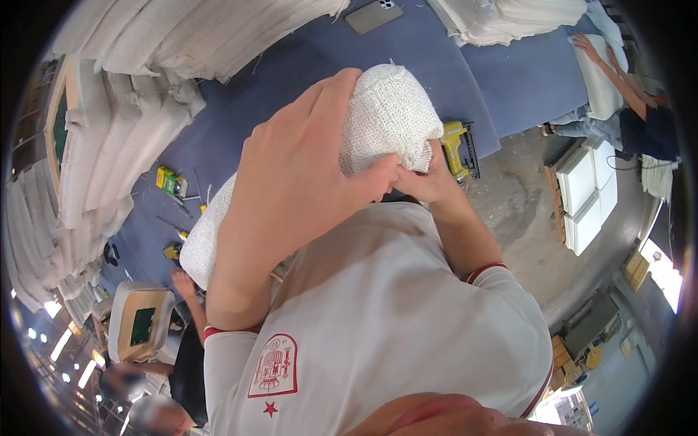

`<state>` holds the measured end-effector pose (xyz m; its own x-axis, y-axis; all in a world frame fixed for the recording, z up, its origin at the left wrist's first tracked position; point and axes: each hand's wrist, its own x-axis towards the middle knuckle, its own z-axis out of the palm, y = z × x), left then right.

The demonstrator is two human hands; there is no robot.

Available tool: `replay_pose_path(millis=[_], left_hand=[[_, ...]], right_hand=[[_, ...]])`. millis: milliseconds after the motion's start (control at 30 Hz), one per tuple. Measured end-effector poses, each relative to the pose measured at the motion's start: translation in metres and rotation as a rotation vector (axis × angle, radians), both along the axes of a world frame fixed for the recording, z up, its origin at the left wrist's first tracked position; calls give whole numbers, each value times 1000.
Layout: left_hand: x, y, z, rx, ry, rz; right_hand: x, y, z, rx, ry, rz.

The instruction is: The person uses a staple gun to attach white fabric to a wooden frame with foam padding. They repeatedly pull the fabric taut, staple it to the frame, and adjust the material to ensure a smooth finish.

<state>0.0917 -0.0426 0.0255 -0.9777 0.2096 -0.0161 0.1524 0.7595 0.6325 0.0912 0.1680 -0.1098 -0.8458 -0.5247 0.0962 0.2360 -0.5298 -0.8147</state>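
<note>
A padded piece covered in white woven upholstery fabric (389,102) stands tilted in front of my chest. Its other end shows at lower left, past my forearm. My left hand (305,145) is wrapped over its side, with the thumb pressing near the fabric's edge. At the right corner, my right hand (432,174) pinches the gathered fabric edge; part of its fingers is hidden behind the fabric. Just right of the padded piece, a yellow staple gun (454,149) lies at the table's edge.
The blue-topped table (414,43) carries stacked white fabric-covered panels (131,138) at left and a phone (373,16) at the back. A small green-yellow box (170,180) lies near hand tools. Other people work at far right and lower left. White panels (585,192) sit on a pallet at right.
</note>
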Motion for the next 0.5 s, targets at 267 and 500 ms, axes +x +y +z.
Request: replay_pose_path(millis=[267, 500], left_hand=[[32, 34, -11, -182, 171, 49], [57, 53, -14, -286, 220, 100]], right_hand=[[-11, 91, -69, 580, 204, 96], [-78, 99, -220, 1506, 40, -130]])
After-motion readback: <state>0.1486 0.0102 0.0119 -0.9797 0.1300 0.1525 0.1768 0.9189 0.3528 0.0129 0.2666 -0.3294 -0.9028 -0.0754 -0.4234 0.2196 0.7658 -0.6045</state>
